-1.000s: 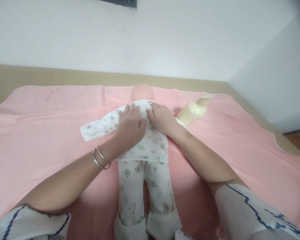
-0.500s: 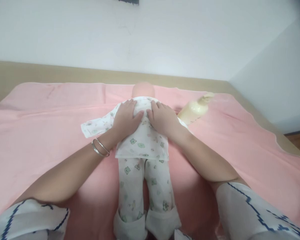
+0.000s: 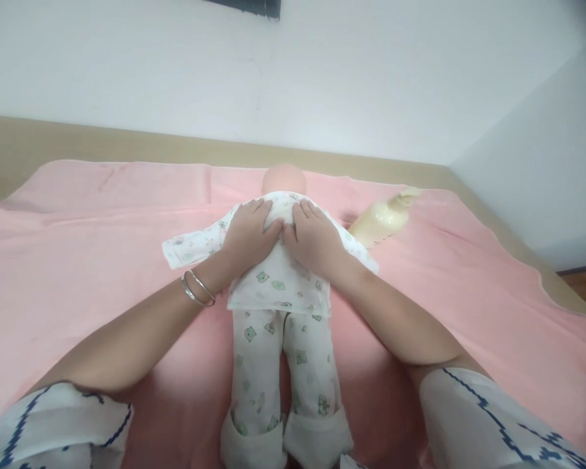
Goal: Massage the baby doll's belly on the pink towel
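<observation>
Resting left hand (image 3: 249, 234) and right hand (image 3: 317, 242) flat on printed shirt (image 3: 278, 280), grip released | found doll (image 3: 284, 179) on pink sheet (image 3: 102, 260), near bottle (image 3: 381, 221) | noted shirt and trousers (image 3: 258, 365) already on; could not tell how much handling remained.

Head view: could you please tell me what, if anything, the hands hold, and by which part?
Nothing appears held: the left hand and right hand lie open on the shirt, near its top.

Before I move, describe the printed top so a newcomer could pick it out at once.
On the pink cloth lies a doll. Just below its bald head, under both hands, is the white printed top. Unlike the matching trousers, it has sleeves spread outward.
</observation>
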`<state>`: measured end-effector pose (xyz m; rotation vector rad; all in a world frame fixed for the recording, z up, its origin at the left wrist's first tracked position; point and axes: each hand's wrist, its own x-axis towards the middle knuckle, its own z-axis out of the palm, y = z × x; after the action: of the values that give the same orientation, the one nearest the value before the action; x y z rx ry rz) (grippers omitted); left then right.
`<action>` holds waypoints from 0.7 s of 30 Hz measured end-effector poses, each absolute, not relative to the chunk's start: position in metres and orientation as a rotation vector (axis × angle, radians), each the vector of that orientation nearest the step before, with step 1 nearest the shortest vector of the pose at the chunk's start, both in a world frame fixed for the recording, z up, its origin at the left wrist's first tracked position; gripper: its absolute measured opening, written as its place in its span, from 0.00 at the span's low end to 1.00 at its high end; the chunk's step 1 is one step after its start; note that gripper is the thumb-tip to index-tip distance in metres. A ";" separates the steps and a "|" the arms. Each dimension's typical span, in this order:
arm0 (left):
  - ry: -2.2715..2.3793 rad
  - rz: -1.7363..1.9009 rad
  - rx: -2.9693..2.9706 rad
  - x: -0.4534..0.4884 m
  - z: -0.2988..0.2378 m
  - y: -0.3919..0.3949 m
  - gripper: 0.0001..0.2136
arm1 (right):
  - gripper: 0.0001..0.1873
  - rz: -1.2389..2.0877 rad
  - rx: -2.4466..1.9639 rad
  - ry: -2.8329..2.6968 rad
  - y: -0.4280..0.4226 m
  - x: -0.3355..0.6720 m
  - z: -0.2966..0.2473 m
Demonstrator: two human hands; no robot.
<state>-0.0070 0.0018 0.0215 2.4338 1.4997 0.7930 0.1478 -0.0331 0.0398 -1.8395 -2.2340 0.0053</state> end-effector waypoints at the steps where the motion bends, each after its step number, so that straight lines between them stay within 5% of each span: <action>1: 1.500 0.791 2.453 -0.007 0.022 0.001 0.18 | 0.33 0.053 -1.848 -2.222 -0.029 0.150 0.039; 6: 1.504 0.775 2.572 -0.004 0.027 -0.010 0.17 | 0.35 0.200 -1.884 -2.198 -0.022 0.155 0.043; 13: 1.433 0.790 2.517 0.003 0.028 -0.019 0.20 | 0.20 0.052 -1.865 -2.237 -0.028 0.155 0.052; 21: 1.486 0.792 2.287 -0.003 0.019 0.003 0.22 | 0.27 -0.360 -1.813 -2.331 -0.058 0.141 0.046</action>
<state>-0.0033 0.0028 0.0186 2.2875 1.4858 0.7915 0.1411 -0.0585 0.0465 -1.8132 -2.3305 -0.3602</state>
